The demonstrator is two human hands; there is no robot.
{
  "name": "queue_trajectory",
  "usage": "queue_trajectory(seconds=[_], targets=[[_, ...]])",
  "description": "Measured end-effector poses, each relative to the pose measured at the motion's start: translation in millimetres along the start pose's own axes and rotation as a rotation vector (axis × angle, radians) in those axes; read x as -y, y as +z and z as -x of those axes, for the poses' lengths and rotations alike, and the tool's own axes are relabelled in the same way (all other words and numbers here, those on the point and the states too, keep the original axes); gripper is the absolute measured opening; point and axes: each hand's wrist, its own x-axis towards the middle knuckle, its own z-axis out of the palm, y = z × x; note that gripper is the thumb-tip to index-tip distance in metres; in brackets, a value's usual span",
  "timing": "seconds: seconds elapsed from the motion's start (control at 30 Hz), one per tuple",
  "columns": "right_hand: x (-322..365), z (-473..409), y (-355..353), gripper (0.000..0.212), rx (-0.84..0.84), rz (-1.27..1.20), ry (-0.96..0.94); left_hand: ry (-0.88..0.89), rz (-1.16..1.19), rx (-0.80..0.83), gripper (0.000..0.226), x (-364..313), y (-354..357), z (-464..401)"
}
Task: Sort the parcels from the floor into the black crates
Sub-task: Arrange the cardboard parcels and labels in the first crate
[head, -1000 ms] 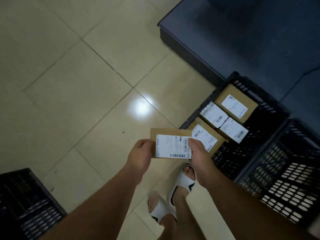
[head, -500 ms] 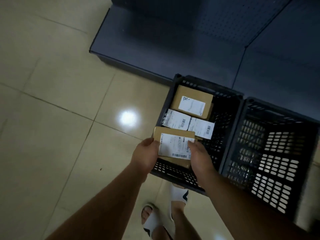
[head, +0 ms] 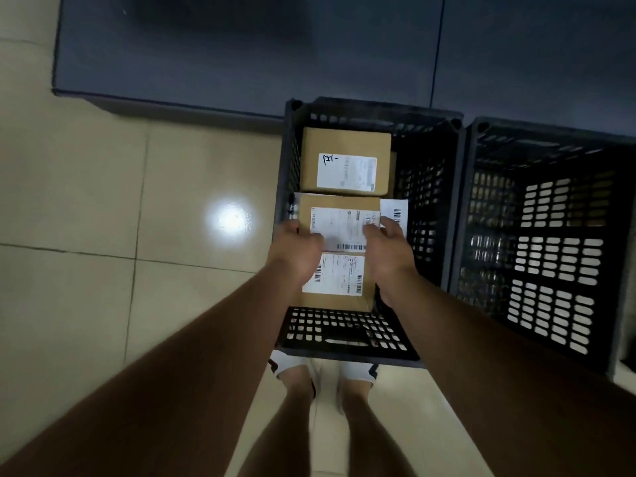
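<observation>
The flat brown cardboard parcel with a white label (head: 339, 224) hangs between the left hand (head: 298, 249) and right hand (head: 389, 247), both gripping its short ends, directly above the left black plastic crate (head: 347, 335); its long axis runs from hand to hand.

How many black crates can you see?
2. One black slatted plastic crate sits right in front of the feet, with cardboard parcels inside. The other black plastic crate stands touching its right side, partly cut off by the frame.
</observation>
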Motion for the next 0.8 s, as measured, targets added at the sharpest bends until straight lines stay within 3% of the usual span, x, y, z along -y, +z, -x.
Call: queue_trajectory(seconds=[0.07,0.27,0.43,0.8], targets=[[1.5,-12.4,7.6,0.047,-0.009,0.017,0.004,0.010,-0.034,0.008,0.023,-1.8,3.5,-13.1],[-2.1,-35.9,20.0,0.051,-0.015,0.038,-0.016,0.033,-0.125,0.004,0.046,-1.3,12.7,-39.8],[-8.1,-42.2,30.7,0.059,0.072,0.091,-0.037,0.089,-0.171,-0.021,0.053,4.1,17.5,-44.8],[-8.9,-47.3,40.5,0.079,0.210,0.488,-0.172,0.155,-0.299,-0.002,0.056,9.1,16.7,-54.9]])
